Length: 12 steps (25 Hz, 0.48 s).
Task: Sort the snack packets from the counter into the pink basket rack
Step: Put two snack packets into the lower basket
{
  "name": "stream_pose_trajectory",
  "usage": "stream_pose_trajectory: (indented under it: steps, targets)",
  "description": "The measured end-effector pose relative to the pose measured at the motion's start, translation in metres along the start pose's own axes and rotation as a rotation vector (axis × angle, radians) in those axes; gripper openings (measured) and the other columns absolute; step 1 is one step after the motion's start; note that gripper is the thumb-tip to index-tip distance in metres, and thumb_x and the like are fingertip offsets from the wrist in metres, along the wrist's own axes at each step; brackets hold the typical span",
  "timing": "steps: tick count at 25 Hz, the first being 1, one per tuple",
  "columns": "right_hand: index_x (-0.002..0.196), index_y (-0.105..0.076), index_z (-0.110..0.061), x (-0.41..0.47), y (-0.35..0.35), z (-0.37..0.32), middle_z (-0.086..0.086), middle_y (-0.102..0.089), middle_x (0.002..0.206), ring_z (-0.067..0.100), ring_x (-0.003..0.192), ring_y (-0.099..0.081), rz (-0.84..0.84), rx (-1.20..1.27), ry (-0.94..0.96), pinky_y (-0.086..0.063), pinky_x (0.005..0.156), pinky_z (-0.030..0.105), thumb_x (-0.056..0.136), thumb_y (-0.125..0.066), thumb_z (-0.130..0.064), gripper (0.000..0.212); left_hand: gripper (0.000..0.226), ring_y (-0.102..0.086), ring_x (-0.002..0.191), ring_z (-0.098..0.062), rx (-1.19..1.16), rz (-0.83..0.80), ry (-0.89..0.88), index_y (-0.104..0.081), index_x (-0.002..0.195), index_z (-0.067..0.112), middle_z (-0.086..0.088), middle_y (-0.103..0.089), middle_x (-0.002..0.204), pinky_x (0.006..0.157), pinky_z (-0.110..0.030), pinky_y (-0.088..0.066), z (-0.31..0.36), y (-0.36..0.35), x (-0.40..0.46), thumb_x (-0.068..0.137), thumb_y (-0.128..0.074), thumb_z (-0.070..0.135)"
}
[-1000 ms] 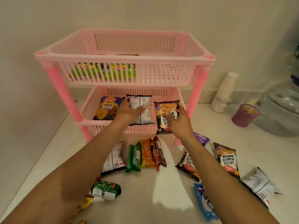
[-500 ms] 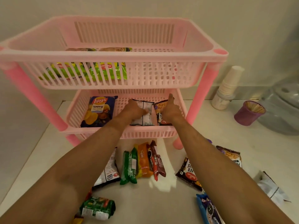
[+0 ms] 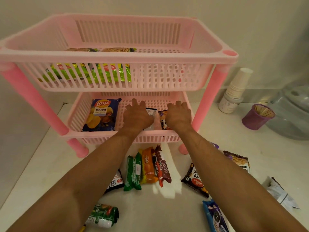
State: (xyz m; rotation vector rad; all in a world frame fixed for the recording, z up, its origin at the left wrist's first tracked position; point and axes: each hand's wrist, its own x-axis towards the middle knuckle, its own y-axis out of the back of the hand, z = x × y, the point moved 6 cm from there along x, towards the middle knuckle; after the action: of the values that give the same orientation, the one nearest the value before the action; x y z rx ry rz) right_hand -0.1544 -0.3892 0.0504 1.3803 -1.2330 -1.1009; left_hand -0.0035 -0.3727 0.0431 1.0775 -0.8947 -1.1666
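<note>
Pressing down with both hands, I have them inside the lower basket (image 3: 78,114) of the pink rack (image 3: 215,101). My left hand (image 3: 138,117) lies flat on a white and black packet (image 3: 151,114), fingers straight and spread, not curled round it. My right hand (image 3: 179,117) lies on a dark peanut packet (image 3: 163,119) just beside the first one. Its fingers look straight too, so both hands are let go, only resting on top. The two packets lie on the basket floor, near the front wall, almost touching each other.

To the left in the same basket lies a blue chips bag (image 3: 102,114), flat, with its label facing up. It is apart from my left hand.

In the upper basket (image 3: 150,59) I see green packets (image 3: 93,72) on the left side, showing through the slats.

On the counter (image 3: 167,213), in front of the rack, more snacks wait. A green biscuit roll (image 3: 133,171), an orange one (image 3: 148,166) and a red and brown one (image 3: 161,164) lie side by side between my arms. A peanut packet (image 3: 194,181) peeks out by my right arm, and another one (image 3: 237,161) lies further right. A blue cookie pack (image 3: 215,216) is near the bottom edge. A small green packet (image 3: 102,216) lies by my left arm.

By the wall on the right stand a stack of paper cups (image 3: 237,87) and a purple cup (image 3: 257,117).
</note>
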Motion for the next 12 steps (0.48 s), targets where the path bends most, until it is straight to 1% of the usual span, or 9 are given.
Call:
stream_pose_trajectory:
  steps: [2,4,6,9,12]
  targets:
    - [0.127,-0.052,-0.011,0.004,-0.006,0.003,0.013,-0.048,0.132,0.033,0.122,-0.046,-0.116,0.016,-0.007,-0.042,0.101,0.04,0.088,-0.056,-0.012,0.039,0.056,-0.044,0.122,-0.035,0.018,0.009,-0.036,-0.045,0.131,0.021,-0.013,-0.037,0.139,0.096,-0.042,-0.04,0.003,-0.001,-0.001,0.083,-0.062,0.045]
    - [0.127,-0.055,-0.01,0.003,-0.013,0.007,0.015,-0.047,0.131,0.035,0.119,-0.051,-0.224,0.083,-0.039,-0.047,0.099,0.04,0.087,-0.059,-0.009,0.04,0.05,-0.049,0.119,-0.032,-0.007,-0.038,-0.047,-0.051,0.127,0.02,-0.012,-0.045,0.136,0.095,-0.04,-0.042,0.001,-0.005,0.0,0.085,-0.063,0.043]
    - [0.129,-0.055,-0.009,0.003,-0.012,0.006,0.016,-0.046,0.132,0.036,0.118,-0.051,-0.226,0.083,-0.014,-0.047,0.099,0.04,0.088,-0.058,-0.006,0.041,0.054,-0.05,0.12,-0.03,-0.008,-0.083,-0.045,-0.052,0.129,0.017,-0.012,-0.048,0.135,0.097,-0.038,-0.042,-0.001,-0.007,0.003,0.085,-0.064,0.045]
    - [0.128,-0.056,-0.007,0.004,-0.008,0.002,0.017,-0.047,0.131,0.035,0.118,-0.052,-0.179,0.049,0.035,-0.045,0.099,0.04,0.09,-0.052,-0.001,0.039,0.059,-0.049,0.12,-0.029,0.013,-0.128,-0.029,-0.05,0.133,0.014,-0.014,-0.048,0.136,0.096,-0.037,-0.042,-0.002,-0.009,0.005,0.085,-0.064,0.047]
    - [0.129,-0.057,-0.012,0.001,-0.005,0.001,0.016,-0.051,0.131,0.035,0.12,-0.051,-0.175,0.048,0.033,-0.047,0.098,0.041,0.088,-0.053,-0.002,0.043,0.058,-0.054,0.113,-0.027,-0.021,-0.151,-0.053,-0.056,0.128,0.015,-0.011,-0.056,0.13,0.083,-0.033,-0.042,-0.004,-0.004,0.005,0.083,-0.065,0.051]
